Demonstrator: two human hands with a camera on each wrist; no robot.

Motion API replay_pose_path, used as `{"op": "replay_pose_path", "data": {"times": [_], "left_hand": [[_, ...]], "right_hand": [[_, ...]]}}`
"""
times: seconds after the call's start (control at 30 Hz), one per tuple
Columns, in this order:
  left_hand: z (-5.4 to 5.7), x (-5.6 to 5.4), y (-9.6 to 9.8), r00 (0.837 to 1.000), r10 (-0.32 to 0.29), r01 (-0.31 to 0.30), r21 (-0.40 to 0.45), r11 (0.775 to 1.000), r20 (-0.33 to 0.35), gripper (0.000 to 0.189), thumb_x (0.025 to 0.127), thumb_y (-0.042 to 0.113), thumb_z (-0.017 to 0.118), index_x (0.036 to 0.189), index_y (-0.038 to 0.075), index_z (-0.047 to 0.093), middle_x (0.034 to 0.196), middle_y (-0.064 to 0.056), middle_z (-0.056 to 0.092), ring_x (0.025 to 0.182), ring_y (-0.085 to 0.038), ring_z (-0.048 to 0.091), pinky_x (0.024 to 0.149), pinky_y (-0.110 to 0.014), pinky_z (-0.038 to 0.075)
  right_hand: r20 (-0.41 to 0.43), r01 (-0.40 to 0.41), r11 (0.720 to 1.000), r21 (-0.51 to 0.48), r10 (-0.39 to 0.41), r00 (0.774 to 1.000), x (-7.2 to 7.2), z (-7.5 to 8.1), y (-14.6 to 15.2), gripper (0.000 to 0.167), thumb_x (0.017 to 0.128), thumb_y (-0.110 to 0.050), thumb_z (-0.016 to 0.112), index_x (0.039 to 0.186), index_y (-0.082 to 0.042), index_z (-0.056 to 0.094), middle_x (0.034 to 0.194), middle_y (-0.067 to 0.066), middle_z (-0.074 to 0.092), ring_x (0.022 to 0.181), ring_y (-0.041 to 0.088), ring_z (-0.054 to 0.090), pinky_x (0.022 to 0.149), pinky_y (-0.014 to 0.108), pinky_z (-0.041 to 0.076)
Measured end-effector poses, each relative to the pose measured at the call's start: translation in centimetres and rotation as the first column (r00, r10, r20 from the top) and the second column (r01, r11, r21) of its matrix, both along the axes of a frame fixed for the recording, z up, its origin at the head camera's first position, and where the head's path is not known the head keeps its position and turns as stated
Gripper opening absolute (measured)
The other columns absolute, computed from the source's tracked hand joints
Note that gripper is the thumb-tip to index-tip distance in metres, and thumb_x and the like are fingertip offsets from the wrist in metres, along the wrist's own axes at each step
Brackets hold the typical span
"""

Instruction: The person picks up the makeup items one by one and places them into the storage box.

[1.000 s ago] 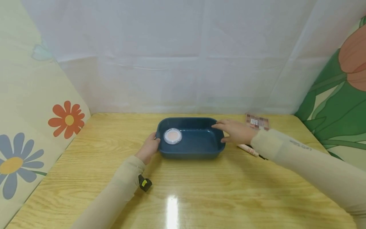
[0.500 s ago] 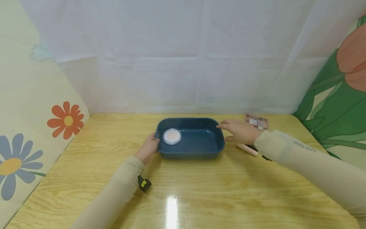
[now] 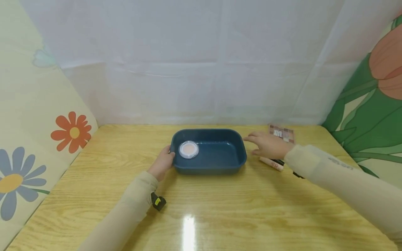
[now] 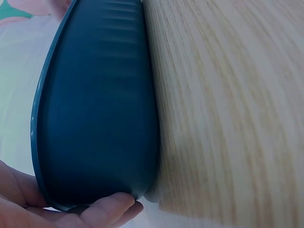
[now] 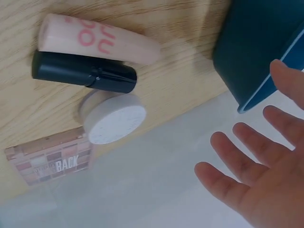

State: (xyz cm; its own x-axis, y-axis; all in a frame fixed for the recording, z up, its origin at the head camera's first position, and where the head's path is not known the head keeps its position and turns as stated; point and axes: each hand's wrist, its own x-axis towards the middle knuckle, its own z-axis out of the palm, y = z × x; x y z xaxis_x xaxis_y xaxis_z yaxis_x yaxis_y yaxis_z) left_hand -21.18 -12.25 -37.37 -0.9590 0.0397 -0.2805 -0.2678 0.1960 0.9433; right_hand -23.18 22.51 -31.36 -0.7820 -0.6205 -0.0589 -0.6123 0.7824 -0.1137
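Observation:
A dark blue rectangular basin (image 3: 207, 170) stands on the wooden table. Inside it, at the left end, lies a round powder compact (image 3: 188, 149) with a pale pink centre. My left hand (image 3: 162, 162) grips the basin's left end; the left wrist view shows its fingers (image 4: 109, 209) curled against that end. Just right of the basin, my right hand (image 3: 270, 144) is spread and holds nothing. Beside it are a pale pink tube (image 5: 97, 40) with red letters, a black tube (image 5: 85, 71), a white round jar (image 5: 116, 118) and a checked eyeshadow palette (image 5: 52, 156).
A white cloth (image 3: 163, 62) hangs behind the table's back edge. Floral panels stand on the left (image 3: 28, 104) and right (image 3: 377, 87). The wooden tabletop (image 3: 220, 209) runs forward from the basin, with a bright light reflection on it.
My right hand has come away from the basin's right rim and moved right, toward the cosmetics. The left hand, basin and compact have stayed about where they were.

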Motion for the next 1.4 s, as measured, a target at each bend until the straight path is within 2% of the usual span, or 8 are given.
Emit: {"op": "replay_pose_path", "data": {"times": [0.33,0.7,1.07,1.4], "left_hand": [[0.2,0.0,0.1,1.000,-0.004,0.004,-0.011,1.000,-0.006,0.049,0.103,0.004,0.024,0.149,-0.011,0.015,0.154,-0.028,0.020,0.140,-0.039,0.025,0.114,-0.050,0.028],[0.2,0.2,0.0,1.000,0.014,-0.014,-0.007,1.000,-0.004,0.049,0.103,0.004,0.024,0.149,-0.010,0.017,0.154,-0.028,0.021,0.140,-0.039,0.025,0.114,-0.050,0.027],[0.2,0.1,0.0,1.000,0.006,-0.006,-0.001,1.000,-0.011,0.049,0.103,0.004,0.024,0.149,-0.010,0.017,0.154,-0.028,0.021,0.140,-0.041,0.027,0.113,-0.051,0.029],[0.2,0.2,0.1,1.000,-0.003,0.003,0.003,1.000,-0.004,0.049,0.104,0.006,0.024,0.150,-0.009,0.015,0.155,-0.028,0.019,0.141,-0.040,0.025,0.113,-0.051,0.028]], "right_hand": [[0.002,0.015,1.000,-0.026,-0.014,1.000,-0.1,-0.2,0.6,0.050,0.086,-0.006,0.071,0.132,0.008,0.053,0.126,0.028,0.054,0.106,0.040,0.059,0.084,0.048,0.054],[0.027,0.063,0.998,-0.024,-0.062,0.998,-0.4,-0.8,1.2,0.049,0.088,-0.007,0.070,0.131,0.008,0.054,0.126,0.029,0.055,0.115,0.044,0.053,0.094,0.053,0.048],[0.034,0.127,0.992,-0.023,-0.127,0.991,-1.4,-2.1,2.5,0.048,0.090,-0.008,0.067,0.132,0.010,0.052,0.126,0.032,0.053,0.114,0.047,0.053,0.093,0.056,0.047],[0.059,0.157,0.988,-0.003,-0.156,0.986,-1.8,-2.4,2.8,0.051,0.091,-0.009,0.067,0.134,0.010,0.049,0.129,0.033,0.051,0.115,0.047,0.052,0.093,0.057,0.047]]}}
